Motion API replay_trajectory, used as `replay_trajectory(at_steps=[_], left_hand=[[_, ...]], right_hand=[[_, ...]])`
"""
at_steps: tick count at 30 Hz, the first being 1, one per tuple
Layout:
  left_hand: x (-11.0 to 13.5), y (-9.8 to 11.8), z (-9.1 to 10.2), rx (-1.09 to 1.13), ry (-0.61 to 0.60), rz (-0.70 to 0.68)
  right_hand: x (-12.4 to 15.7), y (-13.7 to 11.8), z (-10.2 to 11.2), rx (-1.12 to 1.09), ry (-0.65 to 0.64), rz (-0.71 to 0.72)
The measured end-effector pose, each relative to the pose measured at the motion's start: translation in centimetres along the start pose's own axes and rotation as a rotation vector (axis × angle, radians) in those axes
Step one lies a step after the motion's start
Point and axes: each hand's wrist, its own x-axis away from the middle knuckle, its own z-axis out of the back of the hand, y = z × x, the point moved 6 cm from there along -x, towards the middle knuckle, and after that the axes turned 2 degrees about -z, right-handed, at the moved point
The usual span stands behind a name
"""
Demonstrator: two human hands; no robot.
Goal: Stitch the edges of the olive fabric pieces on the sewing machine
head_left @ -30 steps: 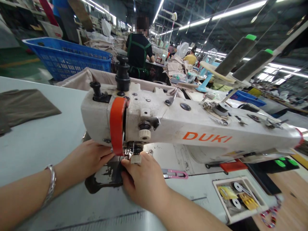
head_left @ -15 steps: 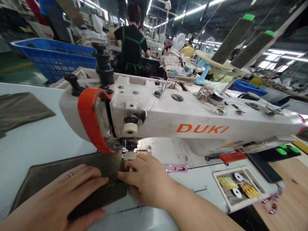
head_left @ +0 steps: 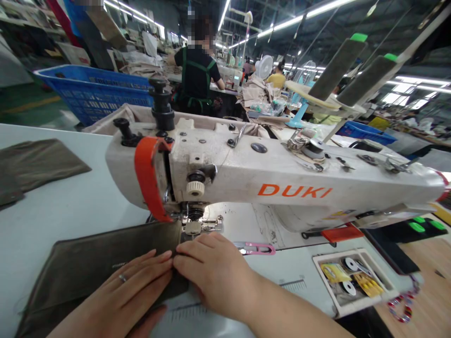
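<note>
- My left hand (head_left: pixel 130 291) is laid pretty much flat on the dark cloth (head_left: pixel 95 253), fingers close together, thumb off to the side by its front edge. Nothing pinched there that I can see.
- Right hand (head_left: pixel 218 272) has its fingers bunched and bent at the cloth's right edge, right up against the left fingertips. Can't tell from here if it's pinching the cloth or just pressing it.
- The cloth itself lies on the table (head_left: pixel 84 211), its upper right corner just beside the foot assembly (head_left: pixel 195 218) of the sewing machine (head_left: pixel 229 173).
- I'd call this step lining up and steadying the edge at the foot. Raised or lowered? Too small to make out.
- Next move, imo, calls for a light two-handed guide: edge straight, cloth flat, fingertips clear of the foot.
- Further out: pink snips (head_left: pixel 260 248) near my right hand, parts tray (head_left: pixel 324 284) beyond, loose cloth piece (head_left: pixel 45 164) far left.
- Past the machine, a blue basket (head_left: pixel 95 89) and a co-worker (head_left: pixel 197 70), back to me.
</note>
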Motion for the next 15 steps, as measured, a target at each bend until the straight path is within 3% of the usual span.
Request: replay_trajectory(at_steps=[7,11,15], left_hand=[[-0.7,-2.2,-1.2,0.039,-0.028,0.02],[-3.0,-4.1,-0.9,0.112,0.004,0.029],[-5.8,-5.3,0.6,0.149,0.083,-0.018]], right_hand=[[-0.1,-0.1,-0.4,0.004,0.016,-0.026],[-0.4,0.5,-0.7,-0.028,-0.009,-0.076],[-0.7,1.2,-1.0,-0.059,-0.045,-0.135]])
